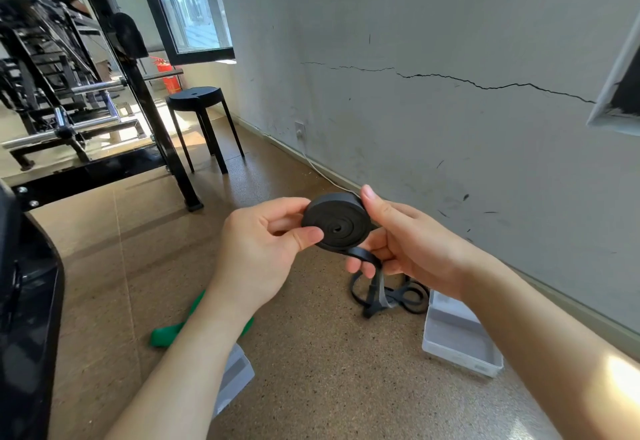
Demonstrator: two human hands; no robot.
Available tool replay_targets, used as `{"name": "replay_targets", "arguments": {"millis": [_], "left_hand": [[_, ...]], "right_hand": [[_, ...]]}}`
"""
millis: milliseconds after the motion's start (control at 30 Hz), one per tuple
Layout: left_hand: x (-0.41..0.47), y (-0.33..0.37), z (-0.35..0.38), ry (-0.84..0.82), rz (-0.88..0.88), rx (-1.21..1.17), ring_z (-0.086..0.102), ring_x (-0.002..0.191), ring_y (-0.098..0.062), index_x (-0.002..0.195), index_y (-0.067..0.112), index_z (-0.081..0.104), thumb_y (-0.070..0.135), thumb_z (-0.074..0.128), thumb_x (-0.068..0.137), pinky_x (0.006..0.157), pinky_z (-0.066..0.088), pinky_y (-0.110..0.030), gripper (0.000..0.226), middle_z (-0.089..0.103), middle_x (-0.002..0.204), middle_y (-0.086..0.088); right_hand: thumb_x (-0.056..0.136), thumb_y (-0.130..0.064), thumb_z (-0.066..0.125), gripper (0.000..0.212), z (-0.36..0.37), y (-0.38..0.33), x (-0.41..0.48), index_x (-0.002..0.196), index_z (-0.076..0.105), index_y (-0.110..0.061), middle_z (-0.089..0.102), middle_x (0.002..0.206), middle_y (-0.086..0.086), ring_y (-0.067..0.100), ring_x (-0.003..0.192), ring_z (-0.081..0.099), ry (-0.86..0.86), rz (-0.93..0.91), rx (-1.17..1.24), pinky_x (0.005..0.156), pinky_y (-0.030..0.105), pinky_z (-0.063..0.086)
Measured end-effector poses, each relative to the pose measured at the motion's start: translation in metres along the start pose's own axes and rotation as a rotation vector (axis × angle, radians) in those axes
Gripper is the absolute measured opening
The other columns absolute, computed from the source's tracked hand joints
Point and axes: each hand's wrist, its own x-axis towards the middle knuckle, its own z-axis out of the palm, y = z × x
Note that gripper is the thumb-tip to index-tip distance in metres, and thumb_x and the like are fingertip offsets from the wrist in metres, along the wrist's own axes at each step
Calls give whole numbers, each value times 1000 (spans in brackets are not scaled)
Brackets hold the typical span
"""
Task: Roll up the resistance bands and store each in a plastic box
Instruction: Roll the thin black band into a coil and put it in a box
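A black resistance band (341, 223) is wound into a flat coil held up in front of me. My left hand (263, 249) pinches the coil's left side between thumb and fingers. My right hand (401, 242) grips its right side, thumb on the top edge, fingers curled around the loose tail. That unrolled tail (388, 296) hangs down and lies looped on the floor. A green band (169, 330) lies on the floor under my left forearm, partly hidden. One clear plastic box (457, 339) sits open by the wall, another clear box (235, 377) lies below my left arm.
The floor is brown cork-like tile. A grey cracked wall (450, 110) runs along the right. A black stool (197, 100) stands ahead, with black gym machine frames (69, 110) behind it and a black padded edge (27, 301) at far left.
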Motion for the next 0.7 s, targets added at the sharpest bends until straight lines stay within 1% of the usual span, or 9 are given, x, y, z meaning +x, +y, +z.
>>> {"name": "replay_targets", "arguments": {"millis": [67, 100, 233, 367, 433, 500, 567, 633, 700], "left_hand": [[2, -1, -1, -6, 8, 45, 70, 80, 2, 100, 18, 75, -1, 76, 73, 74, 52, -10, 32, 74, 84, 16], [2, -1, -1, -11, 20, 62, 69, 81, 3, 101, 18, 75, -1, 76, 74, 75, 51, -10, 33, 74, 86, 15], [2, -2, -3, -42, 82, 109, 68, 83, 5, 93, 36, 70, 0, 74, 75, 77, 49, -9, 41, 72, 87, 22], [0, -5, -2, -25, 23, 50, 69, 86, 1, 95, 36, 70, 4, 76, 76, 80, 55, -18, 38, 74, 86, 15], [-1, -5, -2, -50, -1, -49, 70, 89, -6, 96, 33, 71, 5, 75, 77, 81, 56, -24, 35, 75, 88, 10], [-2, -4, 1, -105, -68, -237, 70, 94, -14, 100, 26, 70, 7, 76, 75, 83, 56, -28, 31, 76, 94, 2], [-3, -4, 7, -153, -134, -399, 70, 97, -19, 100, 20, 70, 10, 77, 71, 83, 55, -28, 32, 76, 96, -5], [-4, -4, 13, -128, -165, -492, 71, 92, -20, 92, 17, 72, 9, 76, 66, 79, 55, -26, 28, 76, 92, -9], [-5, -2, 16, -67, -165, -501, 72, 85, -19, 86, 14, 72, 6, 74, 63, 73, 55, -24, 25, 76, 85, -9]], "right_hand": [[77, -75, 42, 74, 1, -1, 0, 120, 58, -16, 68, 79, 14, 19, 62, 52, -3, -3, -18, 55, 30, 27], [77, -75, 43, 75, 1, -1, -1, 121, 57, -15, 68, 79, 14, 19, 63, 52, -4, -7, -26, 55, 31, 27], [83, -64, 47, 67, 1, -2, -2, 123, 55, -12, 68, 79, 14, 19, 63, 52, -3, -43, -23, 56, 30, 27], [86, -59, 48, 63, 1, 1, -2, 126, 53, -10, 68, 81, 19, 20, 62, 53, 15, -58, 22, 55, 30, 27], [89, -61, 51, 64, -1, 3, -1, 128, 52, -10, 68, 83, 22, 21, 64, 53, 11, -61, 69, 55, 30, 28], [86, -61, 52, 71, -3, 4, 0, 131, 50, -7, 66, 85, 23, 21, 64, 53, -13, -80, 163, 54, 28, 30], [83, -61, 52, 76, -3, 2, 0, 131, 50, -2, 66, 84, 21, 20, 64, 53, -55, -101, 261, 52, 25, 31], [85, -62, 49, 73, -3, 1, -1, 126, 55, -2, 65, 84, 20, 18, 63, 54, -101, -103, 323, 52, 22, 31], [85, -64, 47, 69, -1, 2, -1, 122, 60, -7, 64, 85, 21, 19, 64, 54, -136, -82, 355, 52, 22, 32]]}}
